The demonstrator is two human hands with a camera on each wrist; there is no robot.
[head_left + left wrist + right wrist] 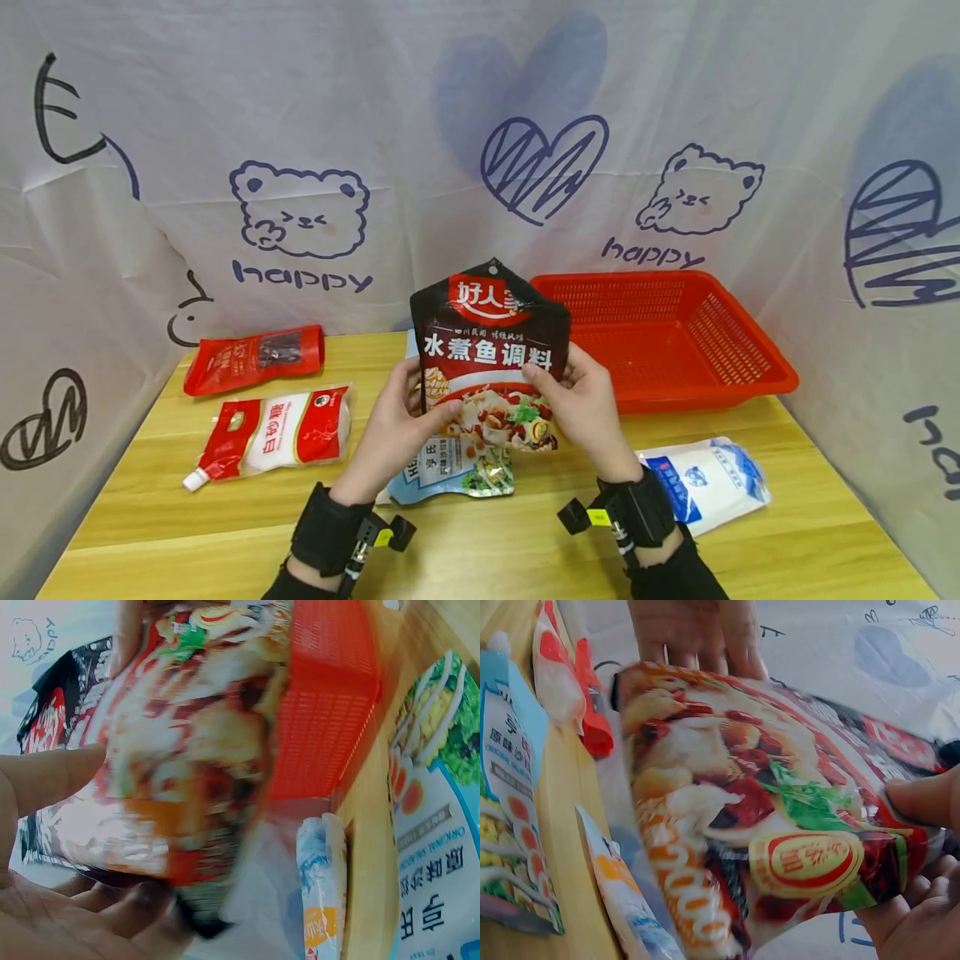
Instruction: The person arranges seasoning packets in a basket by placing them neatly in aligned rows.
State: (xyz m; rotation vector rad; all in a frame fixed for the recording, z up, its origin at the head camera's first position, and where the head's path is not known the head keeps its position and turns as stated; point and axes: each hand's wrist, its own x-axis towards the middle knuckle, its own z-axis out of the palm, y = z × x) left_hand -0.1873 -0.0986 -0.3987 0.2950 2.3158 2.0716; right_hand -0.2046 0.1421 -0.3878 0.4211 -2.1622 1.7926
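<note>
A black and red fish seasoning pouch is held upright above the table, its printed front facing me. My left hand grips its left side, thumb on the front and fingers behind. The right hand pinches the opposite side the same way, its thumb over the front print. In the left wrist view the pouch is blurred; in the right wrist view its food picture shows large. Below it lies a light blue salad dressing pouch, partly covered from the head view.
On the left lie a red packet and a spouted white sugar bag. A red plastic basket stands at the back right. Before it lies a blue and white packet. Another packet lies behind the dressing pouch. White cloth surrounds the table.
</note>
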